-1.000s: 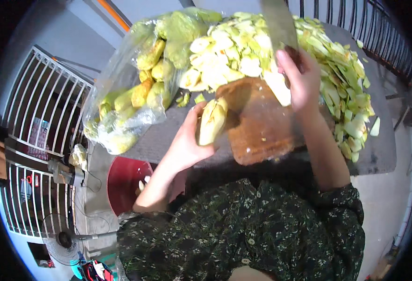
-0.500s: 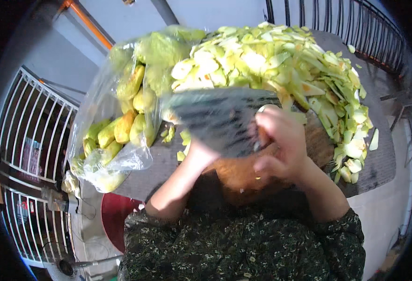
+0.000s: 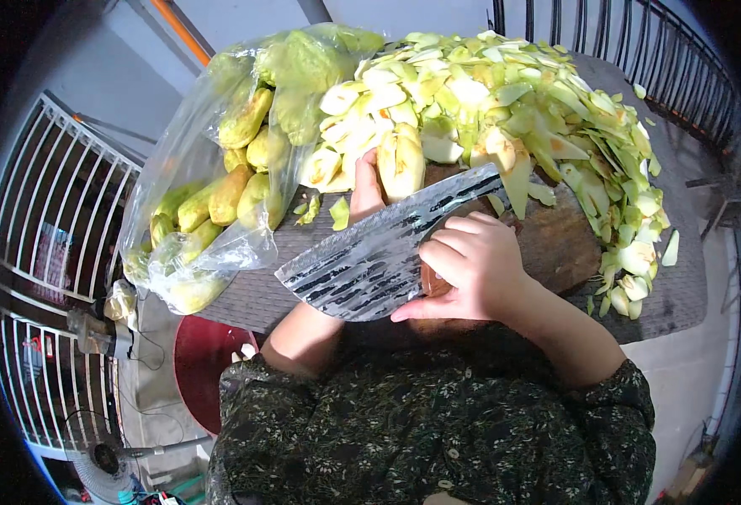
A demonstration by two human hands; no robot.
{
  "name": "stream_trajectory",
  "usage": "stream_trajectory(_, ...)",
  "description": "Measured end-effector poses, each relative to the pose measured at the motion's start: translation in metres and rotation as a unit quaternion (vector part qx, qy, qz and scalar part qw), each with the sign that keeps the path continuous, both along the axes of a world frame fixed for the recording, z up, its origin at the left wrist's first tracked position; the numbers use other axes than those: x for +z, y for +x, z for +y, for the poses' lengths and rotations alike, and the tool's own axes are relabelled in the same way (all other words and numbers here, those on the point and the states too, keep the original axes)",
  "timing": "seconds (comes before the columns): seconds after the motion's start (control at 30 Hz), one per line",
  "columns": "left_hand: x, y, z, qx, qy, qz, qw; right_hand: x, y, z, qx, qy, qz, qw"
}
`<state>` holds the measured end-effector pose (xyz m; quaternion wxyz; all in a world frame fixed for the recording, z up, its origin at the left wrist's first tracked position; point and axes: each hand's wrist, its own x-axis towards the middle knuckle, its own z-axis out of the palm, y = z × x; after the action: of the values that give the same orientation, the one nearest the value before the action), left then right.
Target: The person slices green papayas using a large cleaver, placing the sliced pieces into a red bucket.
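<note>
In my right hand [image 3: 475,265] is a broad cleaver [image 3: 379,252], its brown wooden handle in my closed fingers and my thumb against the blade's lower edge. The dark-streaked blade slants across the cutting board [image 3: 555,240], a thick brown wooden one. Behind the blade, my left hand [image 3: 367,187] shows only its thumb, pressed along the side of a pale, peeled chayote piece [image 3: 403,164]; the other fingers are hidden. Beyond the board lies a large heap of pale green chayote slices [image 3: 488,93].
A clear plastic bag [image 3: 164,177] at the left holds several whole yellow-green chayotes [image 3: 244,118]. All this rests on a grey table [image 3: 677,295]. A red round stool [image 3: 202,370] is at the lower left, near a fan [image 3: 105,459]. Black railings [image 3: 673,67] stand at the far right.
The blurred cleaver has come nearer to me and turned, its tip now pointing lower left. My left thumb has moved up against the chayote piece, which now shows clearly.
</note>
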<state>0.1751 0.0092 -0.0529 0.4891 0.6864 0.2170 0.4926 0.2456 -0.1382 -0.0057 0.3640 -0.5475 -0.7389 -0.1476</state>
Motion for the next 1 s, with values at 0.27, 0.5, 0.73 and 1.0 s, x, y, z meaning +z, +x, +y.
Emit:
stream_trajectory(0.27,0.03,-0.026,-0.014,-0.019,0.145,0.228,0.963,-0.001,0.053,0.012,-0.266,-0.028,0.063,0.961)
stream_trajectory(0.5,0.023,-0.022,-0.008,-0.032,0.179,0.201,0.962,0.006,0.118,-0.002,-0.318,-0.012,0.334,0.887)
stream_trajectory(0.73,0.001,-0.013,0.021,-0.04,0.284,0.161,0.944,0.024,0.062,-0.01,0.009,-0.011,0.12,0.993)
stream_trajectory(1.0,0.033,-0.028,-0.017,0.01,0.28,0.126,0.952,0.026,0.093,-0.009,-0.335,-0.15,0.129,0.921)
